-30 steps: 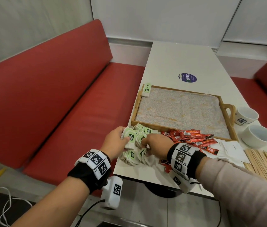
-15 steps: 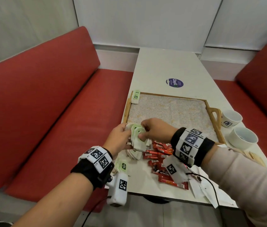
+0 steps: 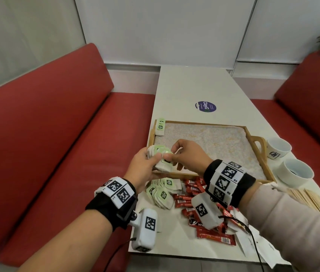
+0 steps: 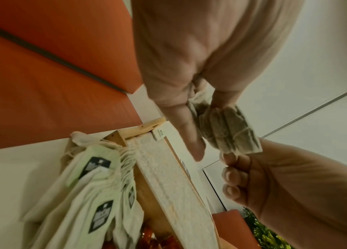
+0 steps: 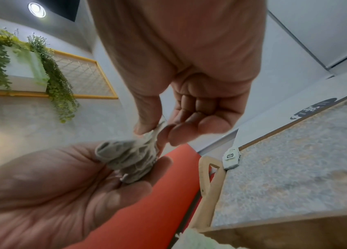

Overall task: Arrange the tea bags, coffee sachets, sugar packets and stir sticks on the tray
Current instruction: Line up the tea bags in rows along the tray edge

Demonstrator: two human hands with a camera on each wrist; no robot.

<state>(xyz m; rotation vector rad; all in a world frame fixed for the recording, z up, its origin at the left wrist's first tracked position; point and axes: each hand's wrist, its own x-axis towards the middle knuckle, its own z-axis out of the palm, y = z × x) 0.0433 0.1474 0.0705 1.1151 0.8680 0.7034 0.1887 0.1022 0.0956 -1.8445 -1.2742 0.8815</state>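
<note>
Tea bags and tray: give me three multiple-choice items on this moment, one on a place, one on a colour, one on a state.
1. Where does the lone tea bag on the tray lie?
A. far left corner
B. centre
C. near right corner

2. What colour are the coffee sachets?
A. blue
B. red
C. yellow

3. What is the left hand doing?
A. lying flat on the table
B. hanging idle
C. holding a bunch of tea bags

Answers: 1 A, it leans at the far left rim. 2 B, red wrappers. 3 C, the bunch sits in its fingers while the right hand pinches it.

A bunch of green-tagged tea bags [image 3: 160, 158] is held above the wooden tray [image 3: 261, 146].
</note>
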